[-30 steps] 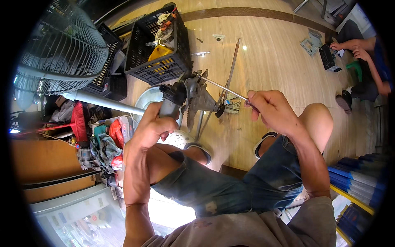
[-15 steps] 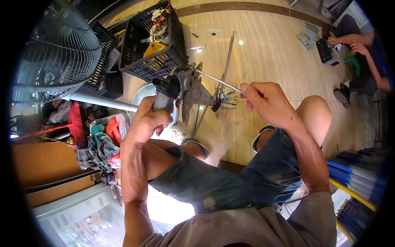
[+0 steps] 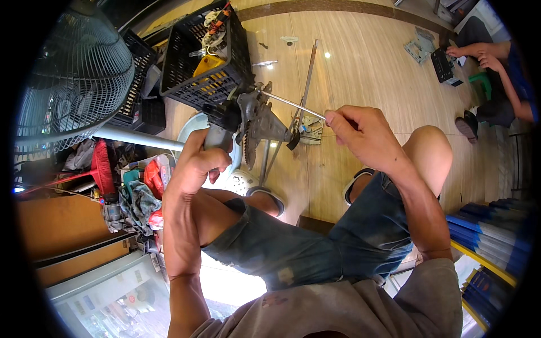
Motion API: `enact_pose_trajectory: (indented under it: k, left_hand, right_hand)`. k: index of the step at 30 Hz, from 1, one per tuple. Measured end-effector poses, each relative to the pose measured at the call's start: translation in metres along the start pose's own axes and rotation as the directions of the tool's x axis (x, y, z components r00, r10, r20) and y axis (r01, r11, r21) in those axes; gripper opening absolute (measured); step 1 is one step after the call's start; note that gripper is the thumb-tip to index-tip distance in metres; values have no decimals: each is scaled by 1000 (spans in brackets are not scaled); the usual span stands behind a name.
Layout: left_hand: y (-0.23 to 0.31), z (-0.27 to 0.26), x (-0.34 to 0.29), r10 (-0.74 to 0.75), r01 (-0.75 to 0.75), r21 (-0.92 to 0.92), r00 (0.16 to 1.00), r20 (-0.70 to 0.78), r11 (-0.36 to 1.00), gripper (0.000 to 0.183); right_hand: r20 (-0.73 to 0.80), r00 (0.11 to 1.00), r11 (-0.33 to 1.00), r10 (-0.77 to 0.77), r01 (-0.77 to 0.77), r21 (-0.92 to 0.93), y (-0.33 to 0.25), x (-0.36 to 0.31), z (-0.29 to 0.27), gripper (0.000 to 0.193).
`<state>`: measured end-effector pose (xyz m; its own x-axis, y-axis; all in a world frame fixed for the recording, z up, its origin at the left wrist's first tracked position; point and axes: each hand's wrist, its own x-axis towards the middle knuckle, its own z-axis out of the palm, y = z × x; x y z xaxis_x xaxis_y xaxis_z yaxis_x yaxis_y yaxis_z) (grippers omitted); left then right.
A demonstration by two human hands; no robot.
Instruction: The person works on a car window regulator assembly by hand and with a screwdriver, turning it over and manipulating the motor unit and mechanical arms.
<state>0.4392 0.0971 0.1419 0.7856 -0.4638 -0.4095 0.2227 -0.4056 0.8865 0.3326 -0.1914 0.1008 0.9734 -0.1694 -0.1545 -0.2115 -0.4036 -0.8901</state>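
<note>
Above the wood-toned floor [image 3: 366, 73], a dark grey, toothed metal mechanism [image 3: 265, 125] is gripped by the left hand [image 3: 202, 164]. A thin silvery metal rod [image 3: 293, 103], pinched by the right hand [image 3: 365, 136], is directed at the mechanism's upper end. Just beyond, a black slatted plastic crate [image 3: 197, 91] is seen.

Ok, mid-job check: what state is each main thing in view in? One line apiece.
Left grip: closed around the geared part's grey end.
Right grip: closed on the rod.
Geared part: held up.
Rod: slanted, far end at the geared part's upper end; contact unclear.
Crate: open-topped, with things inside.
Fan: caged; cannot tell if running.
Basin: partly hidden; contents unclear.
</note>
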Motion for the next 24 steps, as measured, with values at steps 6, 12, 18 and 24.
enact_pose_trajectory:
  k: [6,12,18,24]
  left_hand:
    - [-1,-2,2,13,-13,-8,1000,21,1000,14]
    - [-3,-5,3,18,-17,-6,999,41,1000,14]
    - [-3,-5,4,15,-15,-10,999,40,1000,15]
    - [-1,-5,4,7,-7,3,999,38,1000,17]
  right_hand:
    - [-122,977,984,-177,175,-27,5,4,5,40]
    - [62,994,995,85,-89,54,-3,3,-2,38]
    - [-120,984,991,-131,129,-30,-1,0,6,38]
    - [9,1000,995,-7,6,102,-6,1,0,37]
